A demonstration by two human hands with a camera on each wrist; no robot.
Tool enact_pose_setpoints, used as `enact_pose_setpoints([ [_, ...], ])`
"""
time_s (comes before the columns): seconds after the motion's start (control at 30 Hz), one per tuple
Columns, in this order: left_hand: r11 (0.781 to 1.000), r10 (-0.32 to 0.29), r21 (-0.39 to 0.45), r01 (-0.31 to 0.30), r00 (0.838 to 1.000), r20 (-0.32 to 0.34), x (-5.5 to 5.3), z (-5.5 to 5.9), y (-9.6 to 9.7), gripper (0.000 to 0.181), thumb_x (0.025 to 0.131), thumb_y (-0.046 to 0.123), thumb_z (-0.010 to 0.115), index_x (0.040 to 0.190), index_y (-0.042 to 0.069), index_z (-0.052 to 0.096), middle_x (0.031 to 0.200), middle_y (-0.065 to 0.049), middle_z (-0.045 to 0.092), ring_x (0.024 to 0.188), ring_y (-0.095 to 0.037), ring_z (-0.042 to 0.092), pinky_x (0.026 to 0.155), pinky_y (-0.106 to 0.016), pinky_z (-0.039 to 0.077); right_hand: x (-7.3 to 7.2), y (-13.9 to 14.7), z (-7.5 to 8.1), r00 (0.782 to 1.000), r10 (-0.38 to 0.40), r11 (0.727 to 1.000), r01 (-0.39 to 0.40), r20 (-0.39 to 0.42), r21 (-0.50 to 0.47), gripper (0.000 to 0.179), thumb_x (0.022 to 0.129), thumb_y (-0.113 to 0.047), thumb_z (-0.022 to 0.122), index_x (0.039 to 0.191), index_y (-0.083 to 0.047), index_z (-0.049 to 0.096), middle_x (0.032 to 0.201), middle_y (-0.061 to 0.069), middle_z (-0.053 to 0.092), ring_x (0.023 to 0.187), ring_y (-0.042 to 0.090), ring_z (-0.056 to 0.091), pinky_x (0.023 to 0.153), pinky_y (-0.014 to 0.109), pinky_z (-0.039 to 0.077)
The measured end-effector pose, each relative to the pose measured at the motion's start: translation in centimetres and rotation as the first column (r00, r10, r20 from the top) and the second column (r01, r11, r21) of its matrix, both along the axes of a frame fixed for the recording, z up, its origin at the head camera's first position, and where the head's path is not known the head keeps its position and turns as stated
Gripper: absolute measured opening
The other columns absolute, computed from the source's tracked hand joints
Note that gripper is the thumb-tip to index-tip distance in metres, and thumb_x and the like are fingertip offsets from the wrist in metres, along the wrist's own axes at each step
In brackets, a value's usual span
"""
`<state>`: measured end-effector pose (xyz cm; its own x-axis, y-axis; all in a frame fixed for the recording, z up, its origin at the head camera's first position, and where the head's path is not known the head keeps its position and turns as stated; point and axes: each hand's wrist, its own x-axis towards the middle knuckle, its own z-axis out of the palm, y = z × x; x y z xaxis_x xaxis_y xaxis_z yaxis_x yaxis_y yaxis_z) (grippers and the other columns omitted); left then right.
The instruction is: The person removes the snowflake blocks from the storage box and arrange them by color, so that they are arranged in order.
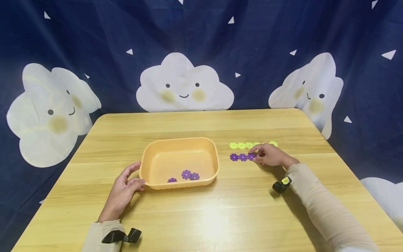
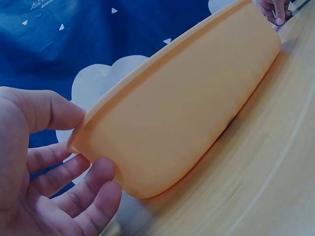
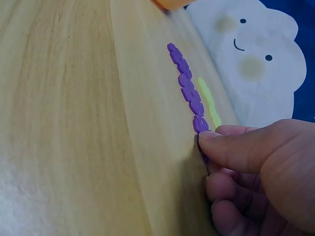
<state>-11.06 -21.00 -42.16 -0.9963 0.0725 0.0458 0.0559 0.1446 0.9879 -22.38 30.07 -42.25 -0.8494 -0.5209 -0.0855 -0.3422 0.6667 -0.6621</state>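
My left hand (image 1: 124, 190) grips the near left corner of an orange plastic basin (image 1: 179, 141), thumb and fingers at its rim. Up close in the left wrist view, the basin's outer wall (image 2: 187, 103) fills the middle. Three purple snowflake discs (image 1: 186, 174) lie inside, toward the near wall. To the right of the basin, my right hand (image 1: 269, 155) pinches a purple snowflake disc (image 3: 205, 156) at the right end of a row of purple discs (image 1: 238, 157). Its fingers hide most of that disc. Behind this row runs a line of yellow-green snowflake discs (image 1: 245, 145), partly covered by the hand.
Everything stands on a light wooden table (image 1: 176, 217) with rounded far corners. A dark blue curtain (image 1: 258, 35) with white smiling clouds hangs close behind the table's far edge. Each wrist wears a black strap mount, the right one (image 1: 281, 185) low over the tabletop.
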Motion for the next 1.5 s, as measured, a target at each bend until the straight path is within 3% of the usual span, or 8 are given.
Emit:
enact_pose_setpoints([
  [0.27, 1.000, 0.003, -0.001, -0.003, 1.000, -0.002, 0.0, 0.1, 0.0, 0.058, 0.091, -0.007, 0.057, 0.144, -0.005, 0.033, 0.141, -0.018, 0.034, 0.079, -0.008, 0.060, 0.067, -0.024, 0.055, 0.0, -0.1, 0.3, 1.000, 0.000, 1.000, 0.000, 0.027, -0.012, 0.029, 0.089, -0.003, 0.067, 0.117, 0.003, 0.064, 0.070, 0.002, 0.060, 0.057, 0.017, 0.059, 0.050, 0.027, 0.049],
  [0.47, 1.000, -0.001, 0.002, 0.001, 1.000, 0.001, -0.1, 0.1, 0.0, 0.058, 0.091, -0.007, 0.057, 0.144, -0.005, 0.033, 0.142, -0.019, 0.034, 0.079, -0.008, 0.060, 0.068, -0.024, 0.055, 0.2, -0.6, 0.9, 0.998, 0.016, 0.997, -0.012, 0.061, -0.073, 0.029, 0.090, 0.001, 0.065, 0.118, 0.007, 0.061, 0.075, 0.005, 0.062, 0.063, 0.020, 0.063, 0.058, 0.031, 0.056],
  [0.7, 1.000, 0.001, -0.010, -0.001, 1.000, 0.005, -0.1, 0.1, 0.0, 0.058, 0.091, -0.007, 0.057, 0.144, -0.004, 0.033, 0.142, -0.019, 0.034, 0.079, -0.009, 0.060, 0.068, -0.024, 0.054, 0.2, -1.9, 1.9, 0.995, 0.057, 0.991, -0.047, 0.081, -0.125, 0.030, 0.090, 0.006, 0.061, 0.120, 0.009, 0.058, 0.081, 0.011, 0.063, 0.066, 0.025, 0.064, 0.057, 0.032, 0.055],
  [0.97, 1.000, 0.004, -0.010, -0.004, 1.000, 0.010, -0.1, 0.2, 0.0, 0.058, 0.091, -0.007, 0.057, 0.145, -0.004, 0.033, 0.142, -0.019, 0.034, 0.080, -0.008, 0.060, 0.068, -0.024, 0.055, -0.1, -4.2, 3.3, 0.993, 0.101, 0.987, -0.093, 0.055, -0.132, 0.029, 0.090, 0.002, 0.064, 0.119, 0.007, 0.060, 0.078, 0.007, 0.061, 0.064, 0.030, 0.063, 0.050, 0.025, 0.046],
  [1.37, 1.000, -0.003, -0.001, 0.003, 1.000, 0.003, -0.2, 0.1, 0.0, 0.058, 0.092, -0.006, 0.058, 0.144, -0.005, 0.032, 0.141, -0.020, 0.034, 0.082, -0.007, 0.061, 0.068, -0.024, 0.055, -0.7, -7.4, 4.8, 0.986, 0.165, 0.979, -0.165, -0.003, -0.122, 0.031, 0.090, 0.006, 0.060, 0.121, 0.007, 0.059, 0.085, 0.008, 0.065, 0.068, 0.021, 0.066, 0.055, 0.029, 0.053],
  [1.5, 1.000, 0.001, -0.006, -0.001, 1.000, 0.003, -0.1, 0.0, 0.0, 0.058, 0.091, -0.006, 0.058, 0.144, -0.005, 0.033, 0.141, -0.019, 0.035, 0.081, -0.007, 0.061, 0.068, -0.024, 0.055, -0.8, -8.5, 5.3, 0.982, 0.186, 0.973, -0.187, -0.021, -0.132, 0.031, 0.089, 0.006, 0.062, 0.120, 0.006, 0.060, 0.085, 0.007, 0.065, 0.070, 0.020, 0.066, 0.063, 0.030, 0.055],
])
